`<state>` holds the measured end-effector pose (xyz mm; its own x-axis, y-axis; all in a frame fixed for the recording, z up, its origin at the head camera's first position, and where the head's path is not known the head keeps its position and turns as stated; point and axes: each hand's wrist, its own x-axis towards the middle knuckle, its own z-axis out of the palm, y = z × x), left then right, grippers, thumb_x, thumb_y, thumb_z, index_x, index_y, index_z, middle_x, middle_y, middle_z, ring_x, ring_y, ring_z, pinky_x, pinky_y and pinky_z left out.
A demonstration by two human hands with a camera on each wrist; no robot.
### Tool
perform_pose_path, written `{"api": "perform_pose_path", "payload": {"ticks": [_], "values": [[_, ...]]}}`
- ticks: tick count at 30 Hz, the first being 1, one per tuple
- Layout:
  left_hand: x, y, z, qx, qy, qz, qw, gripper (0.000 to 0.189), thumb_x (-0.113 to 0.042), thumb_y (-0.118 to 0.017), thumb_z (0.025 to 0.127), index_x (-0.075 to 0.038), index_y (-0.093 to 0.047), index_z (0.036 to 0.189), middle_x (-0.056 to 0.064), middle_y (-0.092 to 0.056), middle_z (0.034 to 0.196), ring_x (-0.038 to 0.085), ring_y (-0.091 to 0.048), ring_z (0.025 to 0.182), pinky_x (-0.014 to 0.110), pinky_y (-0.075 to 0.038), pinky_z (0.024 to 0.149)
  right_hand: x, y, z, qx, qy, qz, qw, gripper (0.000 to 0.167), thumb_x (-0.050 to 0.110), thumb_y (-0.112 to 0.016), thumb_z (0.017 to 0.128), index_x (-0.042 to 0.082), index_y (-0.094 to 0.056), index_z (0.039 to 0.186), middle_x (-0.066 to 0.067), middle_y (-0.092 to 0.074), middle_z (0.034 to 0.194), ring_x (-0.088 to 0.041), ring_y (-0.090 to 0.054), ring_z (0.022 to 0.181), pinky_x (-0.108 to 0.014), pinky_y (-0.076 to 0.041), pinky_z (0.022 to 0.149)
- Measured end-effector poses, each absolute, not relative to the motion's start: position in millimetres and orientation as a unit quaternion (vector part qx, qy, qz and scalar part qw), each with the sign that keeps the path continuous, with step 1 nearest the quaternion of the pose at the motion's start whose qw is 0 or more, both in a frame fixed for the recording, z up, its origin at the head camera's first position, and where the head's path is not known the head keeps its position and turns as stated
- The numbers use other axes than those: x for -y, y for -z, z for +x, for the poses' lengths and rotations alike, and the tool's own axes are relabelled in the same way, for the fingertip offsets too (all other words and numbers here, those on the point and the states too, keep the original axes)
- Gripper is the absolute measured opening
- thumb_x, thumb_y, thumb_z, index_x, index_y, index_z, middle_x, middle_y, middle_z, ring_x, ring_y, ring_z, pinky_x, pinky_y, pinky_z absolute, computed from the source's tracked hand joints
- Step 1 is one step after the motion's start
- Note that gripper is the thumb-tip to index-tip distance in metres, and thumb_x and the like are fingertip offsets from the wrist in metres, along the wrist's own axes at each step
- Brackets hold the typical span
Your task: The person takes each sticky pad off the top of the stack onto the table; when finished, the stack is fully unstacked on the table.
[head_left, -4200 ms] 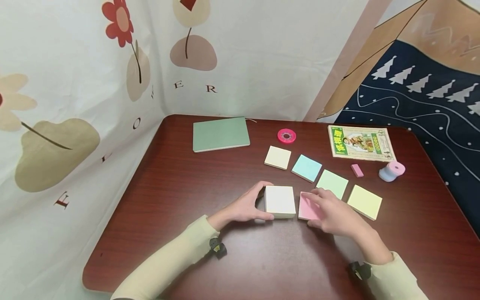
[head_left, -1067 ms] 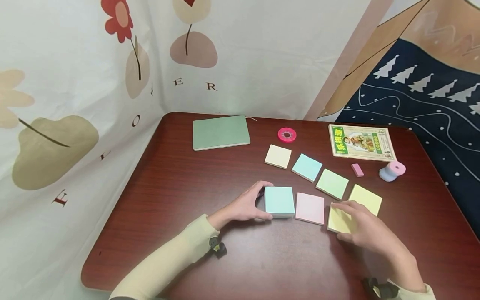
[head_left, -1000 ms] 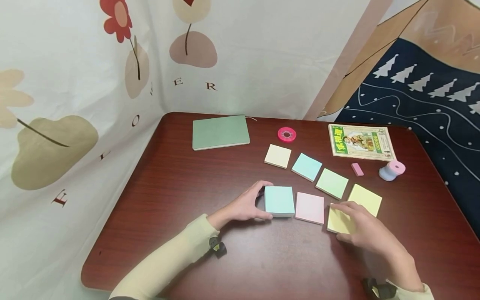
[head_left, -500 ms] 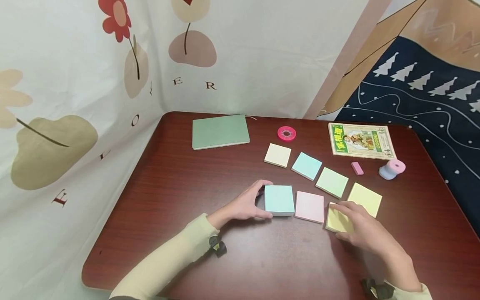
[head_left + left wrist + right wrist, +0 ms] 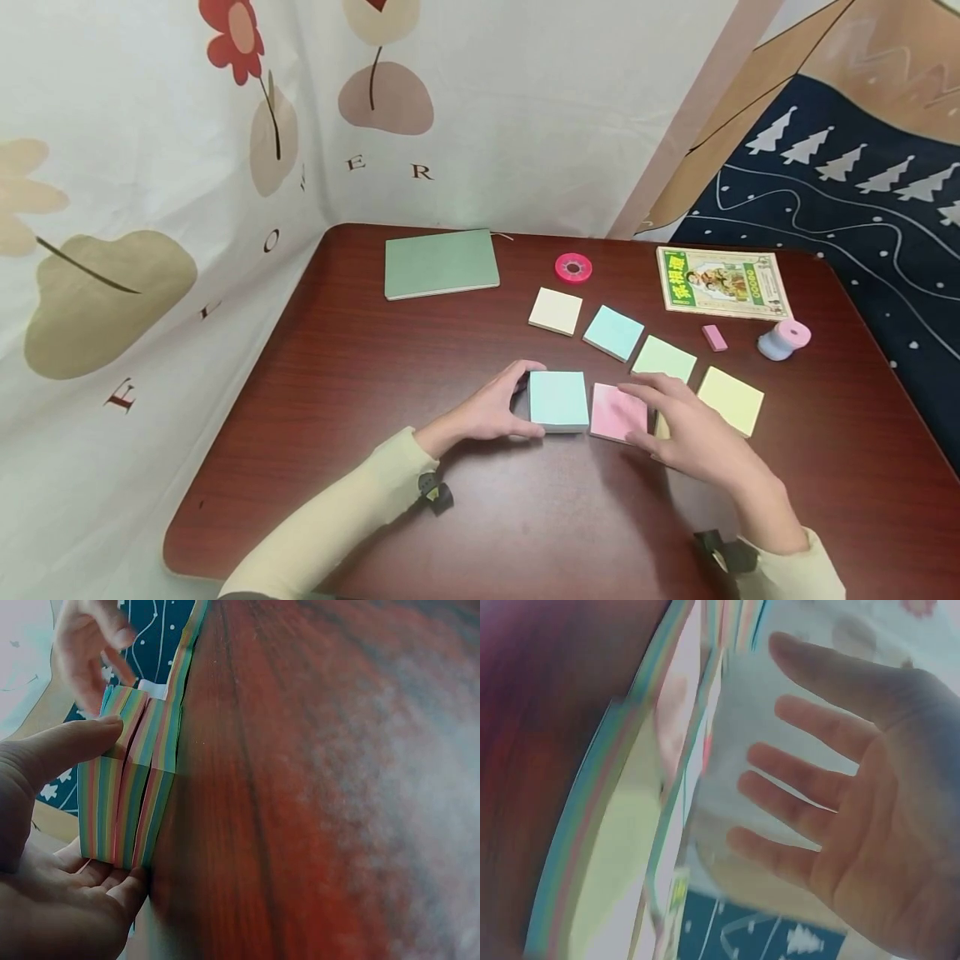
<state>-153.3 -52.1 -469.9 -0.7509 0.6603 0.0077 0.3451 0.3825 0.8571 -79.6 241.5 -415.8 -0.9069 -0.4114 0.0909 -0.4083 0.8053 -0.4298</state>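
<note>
In the head view my left hand (image 5: 491, 410) grips a stack of square sticky note pads (image 5: 558, 402) with light blue on top, its thumb and fingers at opposite sides. The left wrist view shows the striped edges of three pads (image 5: 126, 780) in the stack, one above another. My right hand (image 5: 693, 433) hovers over a pink pad (image 5: 613, 410) and a yellow pad (image 5: 662, 427), which it mostly covers. In the right wrist view that hand (image 5: 855, 795) has its fingers spread, with nothing between them, beside the pads' edges.
Behind lie cream (image 5: 556, 311), blue (image 5: 613, 332), green (image 5: 664, 358) and yellow (image 5: 731, 400) pads in a slanting row. Farther back are a green notebook (image 5: 442, 263), a pink tape roll (image 5: 573, 267), a booklet (image 5: 722, 282), an eraser (image 5: 714, 337) and a pink-and-blue spool (image 5: 783, 339).
The stack's top has gone from whitish to light blue, and a yellow pad lies right of the pink one. My right hand has released that yellow pad and moved left.
</note>
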Motion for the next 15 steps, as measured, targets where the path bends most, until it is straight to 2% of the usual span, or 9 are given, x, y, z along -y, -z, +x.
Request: {"api": "perform_pose_path", "payload": {"ticks": [9, 15], "values": [[52, 469, -154, -0.823, -0.443, 0.317, 0.163, 0.086, -0.017, -0.089, 0.070, -0.008, -0.039, 0.140, 0.005, -0.049, 0.131, 0.016, -0.047, 0.120, 0.034, -0.038, 0.104, -195, 423, -105, -0.925, 0.236, -0.298, -0.009, 0.077, 0.025, -0.086, 0.075, 0.007, -0.051, 0.141, -0.017, -0.043, 0.145, -0.033, -0.042, 0.130, -0.049, -0.043, 0.101], [51, 468, -153, -0.829, -0.432, 0.316, 0.162, 0.087, -0.017, -0.088, 0.070, -0.007, -0.038, 0.141, 0.005, -0.049, 0.133, 0.017, -0.047, 0.120, 0.035, -0.037, 0.104, -179, 427, -115, -0.924, 0.221, -0.313, 0.020, 0.079, 0.030, -0.086, 0.075, 0.011, -0.050, 0.143, -0.015, -0.043, 0.146, -0.031, -0.042, 0.129, -0.044, -0.049, 0.092]]}}
